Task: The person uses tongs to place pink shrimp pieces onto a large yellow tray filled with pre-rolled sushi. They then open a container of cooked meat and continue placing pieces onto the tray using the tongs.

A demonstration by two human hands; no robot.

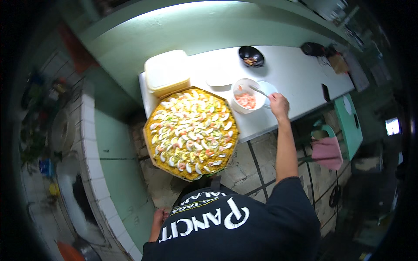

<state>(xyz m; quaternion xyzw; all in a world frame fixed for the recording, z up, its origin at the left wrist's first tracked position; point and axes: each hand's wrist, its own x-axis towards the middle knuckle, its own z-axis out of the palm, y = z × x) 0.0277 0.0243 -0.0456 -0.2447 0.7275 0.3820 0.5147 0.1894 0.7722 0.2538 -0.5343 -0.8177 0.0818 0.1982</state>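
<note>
My right hand [279, 105] is closed round the handle of a spoon [260, 90], whose far end reaches into a white tub [237, 105]. Pink-orange pieces that look like shrimp [246, 101] lie in the tub. To its left, a large octagonal tray [148, 153] is heaped with yellow noodles [233, 130]. Sliced boiled eggs [203, 143] and a few pink pieces cover the noodles. Low beside my body, my left hand [160, 216] has its fingers curled; what they hold, if anything, is hidden.
The white table [287, 74] runs along a green wall. A lidded cream container [167, 71] stands behind the tray. Farther right are a black bowl [251, 56] with food bits, a phone [325, 92] and a green chair with a pink cloth [326, 153]. A tiled sink counter [93, 167] lies left.
</note>
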